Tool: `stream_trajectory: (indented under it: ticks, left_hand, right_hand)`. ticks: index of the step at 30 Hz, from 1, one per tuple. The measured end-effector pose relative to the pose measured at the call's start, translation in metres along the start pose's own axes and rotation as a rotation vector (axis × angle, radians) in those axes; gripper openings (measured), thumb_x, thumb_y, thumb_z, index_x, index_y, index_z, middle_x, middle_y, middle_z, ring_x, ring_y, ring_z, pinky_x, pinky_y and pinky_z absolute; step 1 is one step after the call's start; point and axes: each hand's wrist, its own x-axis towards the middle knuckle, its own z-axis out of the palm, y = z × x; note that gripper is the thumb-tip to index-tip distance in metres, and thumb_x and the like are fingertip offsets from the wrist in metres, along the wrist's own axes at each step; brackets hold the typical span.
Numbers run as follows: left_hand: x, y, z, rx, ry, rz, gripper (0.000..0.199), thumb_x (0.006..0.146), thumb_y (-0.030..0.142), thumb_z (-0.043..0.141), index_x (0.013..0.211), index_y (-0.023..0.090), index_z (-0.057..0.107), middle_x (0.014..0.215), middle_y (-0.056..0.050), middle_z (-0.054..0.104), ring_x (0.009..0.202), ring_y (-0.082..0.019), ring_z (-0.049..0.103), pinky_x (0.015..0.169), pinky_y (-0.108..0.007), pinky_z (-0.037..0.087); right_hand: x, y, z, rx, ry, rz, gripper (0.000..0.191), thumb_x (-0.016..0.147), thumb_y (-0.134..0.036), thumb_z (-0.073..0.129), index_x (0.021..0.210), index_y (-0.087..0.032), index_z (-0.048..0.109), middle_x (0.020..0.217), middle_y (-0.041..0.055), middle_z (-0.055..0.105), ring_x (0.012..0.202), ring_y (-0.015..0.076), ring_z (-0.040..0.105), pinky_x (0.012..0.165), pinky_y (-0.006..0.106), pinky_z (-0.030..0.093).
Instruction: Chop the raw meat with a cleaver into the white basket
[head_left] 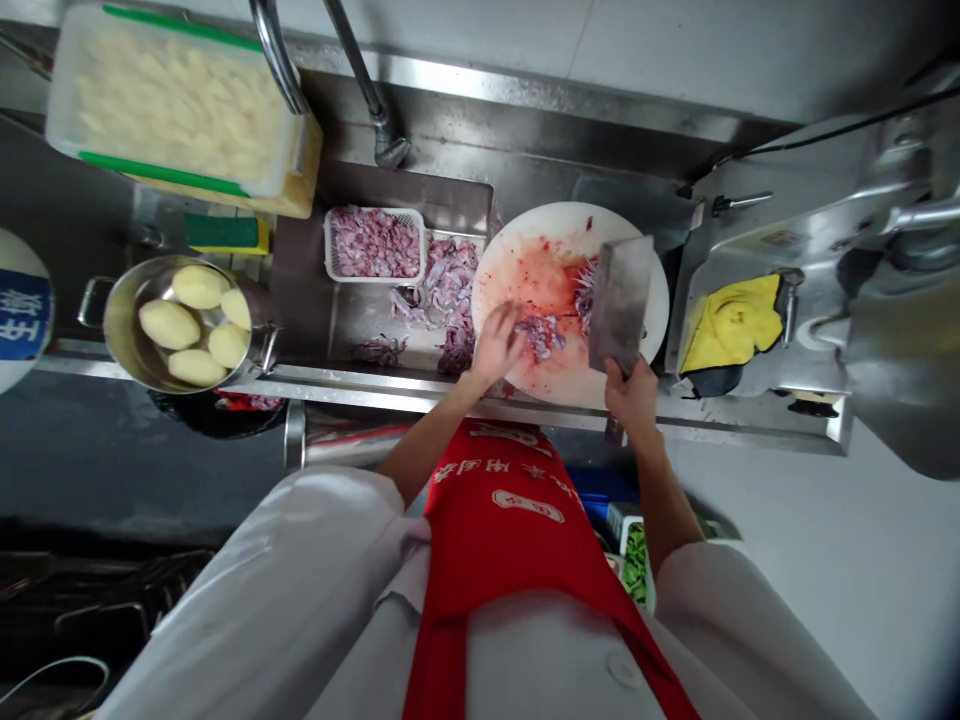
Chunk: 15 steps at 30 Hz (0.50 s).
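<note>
My right hand (631,392) grips the handle of a cleaver (619,298), its broad blade over the right part of a round white cutting board (630,222). Partly behind the blade lies a heap of dark reddish raw meat (583,296). My left hand (498,345) is at the board's lower left edge, fingers loosely bent and apart, holding nothing that I can see. Close to its fingertips is a small pile of chopped raw meat (543,337). Red juice stains the board.
Left of the board, a sink holds loose meat scraps (453,285) and a white basket of chopped meat (375,243). Farther left stand a pot of peeled potatoes (171,326) and a large tub (180,100). A faucet (390,150) hangs behind; a yellow cloth (731,322) lies right.
</note>
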Motion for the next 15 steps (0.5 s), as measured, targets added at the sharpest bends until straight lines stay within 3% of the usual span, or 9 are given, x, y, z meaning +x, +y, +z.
stream_trajectory:
  ticks: [3, 7, 12, 15]
  left_hand:
    - [0.017, 0.015, 0.034, 0.139, -0.274, 0.191, 0.057, 0.092, 0.051, 0.061, 0.134, 0.013, 0.059, 0.143, -0.020, 0.051, 0.141, -0.035, 0.039, 0.121, -0.050, 0.027]
    - [0.015, 0.019, 0.056, 0.298, -0.463, 0.313, 0.033, 0.098, 0.036, 0.051, 0.118, 0.015, 0.067, 0.131, -0.019, 0.059, 0.130, -0.035, 0.048, 0.114, -0.053, 0.031]
    - [0.019, 0.009, 0.049, 0.318, -0.521, 0.363, 0.023, 0.097, 0.026, 0.051, 0.098, 0.017, 0.071, 0.107, -0.016, 0.065, 0.107, -0.028, 0.059, 0.095, -0.043, 0.046]
    - [0.029, 0.006, 0.045, 0.186, -0.422, 0.266, 0.023, 0.096, 0.033, 0.056, 0.087, 0.017, 0.071, 0.093, -0.012, 0.066, 0.090, -0.022, 0.062, 0.081, -0.034, 0.048]
  right_hand:
    - [-0.024, 0.033, -0.010, 0.054, 0.050, 0.059, 0.040, 0.091, -0.043, 0.046, 0.111, -0.012, 0.060, 0.096, 0.0183, 0.069, 0.090, 0.0299, 0.064, 0.079, 0.039, 0.048]
    - [-0.056, 0.056, -0.008, 0.121, 0.027, 0.206, 0.040, 0.088, -0.047, 0.048, 0.104, -0.014, 0.062, 0.089, 0.0170, 0.070, 0.082, 0.0294, 0.064, 0.074, 0.039, 0.048]
    - [-0.076, 0.055, -0.002, 0.163, -0.003, 0.273, 0.040, 0.086, -0.050, 0.049, 0.102, -0.016, 0.063, 0.087, 0.0158, 0.071, 0.079, 0.0281, 0.064, 0.071, 0.036, 0.047]
    - [-0.079, 0.049, 0.001, 0.180, -0.007, 0.270, 0.041, 0.086, -0.052, 0.048, 0.100, -0.017, 0.063, 0.082, 0.0136, 0.070, 0.076, 0.0269, 0.063, 0.068, 0.033, 0.045]
